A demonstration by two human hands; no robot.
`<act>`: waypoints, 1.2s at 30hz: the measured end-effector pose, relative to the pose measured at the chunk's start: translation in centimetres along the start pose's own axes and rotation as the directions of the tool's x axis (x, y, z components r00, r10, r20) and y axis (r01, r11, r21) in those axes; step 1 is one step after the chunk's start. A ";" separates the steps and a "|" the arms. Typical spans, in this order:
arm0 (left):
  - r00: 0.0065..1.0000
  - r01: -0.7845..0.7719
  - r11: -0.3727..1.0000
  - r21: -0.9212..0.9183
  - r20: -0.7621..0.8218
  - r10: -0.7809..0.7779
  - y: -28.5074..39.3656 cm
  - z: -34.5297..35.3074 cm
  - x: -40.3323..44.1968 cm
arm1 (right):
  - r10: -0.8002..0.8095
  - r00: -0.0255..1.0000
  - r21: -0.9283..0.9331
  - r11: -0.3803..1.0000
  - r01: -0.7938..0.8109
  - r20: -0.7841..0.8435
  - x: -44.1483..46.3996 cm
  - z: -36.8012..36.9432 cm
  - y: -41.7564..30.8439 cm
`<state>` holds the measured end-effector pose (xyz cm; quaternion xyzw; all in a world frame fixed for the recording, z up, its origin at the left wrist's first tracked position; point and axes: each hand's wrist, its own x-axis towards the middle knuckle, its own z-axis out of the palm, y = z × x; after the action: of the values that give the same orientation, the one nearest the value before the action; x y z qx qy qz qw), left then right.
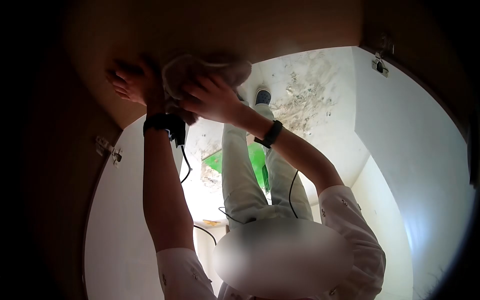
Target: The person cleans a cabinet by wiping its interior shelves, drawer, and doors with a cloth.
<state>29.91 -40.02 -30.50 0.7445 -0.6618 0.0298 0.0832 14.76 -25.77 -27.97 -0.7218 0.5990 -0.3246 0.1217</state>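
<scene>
In the head view, the cloth lies bunched against the brown panel, under the right hand, whose fingers are bent over it and closed on its folds; how hard they press, I cannot tell. Just left of the cloth, the left hand rests on the same panel in shadow, its fingers slightly parted and holding nothing. Below the cloth on that side is a black wristband with a cable trailing from it; a dark watch is on the other wrist, below and to the right of the cloth. A hinge stands to its lower left, another metal hinge well off to its right, beside a white panel. Right of the cloth are a dark shoe and stained floor. Beneath it come pale trousers, with a green patch showing between the legs, and lower, a blurred oval hides part of the body.
</scene>
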 end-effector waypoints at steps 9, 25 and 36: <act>0.999 -0.039 0.998 -0.049 -0.008 0.038 0.4 -0.2 -0.2 | 0.284 0.950 -0.168 0.951 -0.260 0.132 -9.2 -4.9 8.3; 1.000 -0.025 0.999 -0.035 -0.012 0.025 1.2 -0.5 -0.5 | 0.448 0.892 -0.508 0.757 -0.411 -0.053 -7.9 -15.1 15.7; 1.000 0.023 1.000 0.005 0.001 -0.023 2.1 -1.1 -0.7 | 0.961 -0.142 0.458 -0.018 -0.889 -0.238 -19.8 -7.6 20.8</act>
<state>27.83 -39.42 -29.32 0.7522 -0.6531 0.0301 0.0816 -7.69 -10.75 -40.32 0.0474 0.9115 -0.3535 0.2051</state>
